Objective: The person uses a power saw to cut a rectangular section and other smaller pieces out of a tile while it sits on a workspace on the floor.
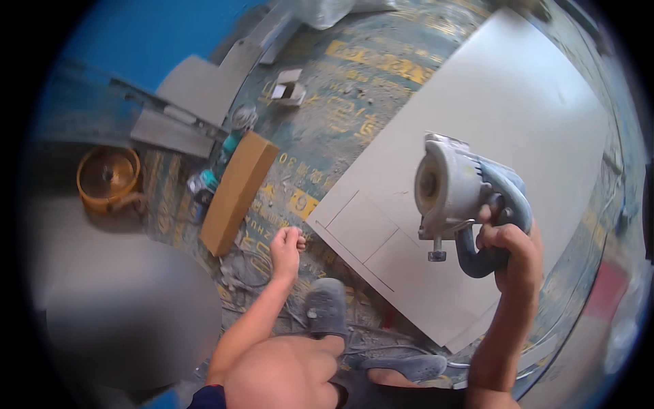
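My right hand (507,238) is wrapped round the dark handle of a hand-held tile cutter (453,184), a pale motor body with a round end and a metal base plate. The cutter is raised over a large light-coloured tile (504,102) that lies on the floor. Thin dark lines are drawn on the tile's near left corner, some of them forming a rectangle. My left hand (287,247) is curled closed over the floor, just left of that corner. What its fingers hold, if anything, is hidden.
A long cardboard box (238,194) lies left of the tile, beside a teal power tool (203,184). A small opened carton (289,88) is farther off. An orange reel-like round object (107,175) and a blurred grey rounded shape (129,307) are at left. Cables cross the dusty floor near my feet.
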A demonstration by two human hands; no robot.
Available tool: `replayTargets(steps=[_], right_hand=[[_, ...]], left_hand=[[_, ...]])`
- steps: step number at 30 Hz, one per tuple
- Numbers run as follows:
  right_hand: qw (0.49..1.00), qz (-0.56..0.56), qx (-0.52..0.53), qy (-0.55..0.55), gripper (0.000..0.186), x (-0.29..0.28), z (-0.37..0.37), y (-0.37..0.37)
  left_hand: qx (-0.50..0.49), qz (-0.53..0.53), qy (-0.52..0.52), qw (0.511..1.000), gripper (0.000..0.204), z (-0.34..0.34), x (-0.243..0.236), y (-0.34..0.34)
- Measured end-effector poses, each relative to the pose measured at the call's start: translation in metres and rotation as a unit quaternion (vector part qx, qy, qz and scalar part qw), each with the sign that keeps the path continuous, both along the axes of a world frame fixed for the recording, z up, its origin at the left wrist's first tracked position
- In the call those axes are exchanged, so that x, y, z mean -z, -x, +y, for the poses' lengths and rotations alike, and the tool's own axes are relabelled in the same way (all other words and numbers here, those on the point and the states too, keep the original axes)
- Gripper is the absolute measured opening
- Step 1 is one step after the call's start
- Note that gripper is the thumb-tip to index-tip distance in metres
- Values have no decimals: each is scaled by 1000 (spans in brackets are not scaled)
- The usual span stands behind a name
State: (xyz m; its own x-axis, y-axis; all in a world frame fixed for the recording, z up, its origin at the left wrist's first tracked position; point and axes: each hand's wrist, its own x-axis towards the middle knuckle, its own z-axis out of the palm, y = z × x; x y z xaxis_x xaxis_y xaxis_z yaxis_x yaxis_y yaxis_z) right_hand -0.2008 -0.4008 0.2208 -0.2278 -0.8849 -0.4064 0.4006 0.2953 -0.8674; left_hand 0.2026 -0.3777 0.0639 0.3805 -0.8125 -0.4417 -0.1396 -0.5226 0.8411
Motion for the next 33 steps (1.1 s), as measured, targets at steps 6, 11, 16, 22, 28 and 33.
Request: replayTargets(steps=[6,11,16,22,28,33], right_hand=[[957,128,-254,-57,23,-12,-29,-40],[927,182,-324,-42,24,5,-23,-81],[907,231,-353,-1,26,33,-8,-104],[897,234,-375,16,26,52,5,-123],[886,254,-386,40,23,63,12,-134],[873,285,-392,49,22,64,16,-141]], left_hand=[[-27,206,-66,976,38,60,32,29],[83,217,-41,972,56,77,48,52],[63,315,-45,946,71,75,32,41],[-9,456,-35,889,82,82,-1,46],[-12,503,-9,864,87,89,-13,51],[-2,520,24,854,83,92,-14,54]])
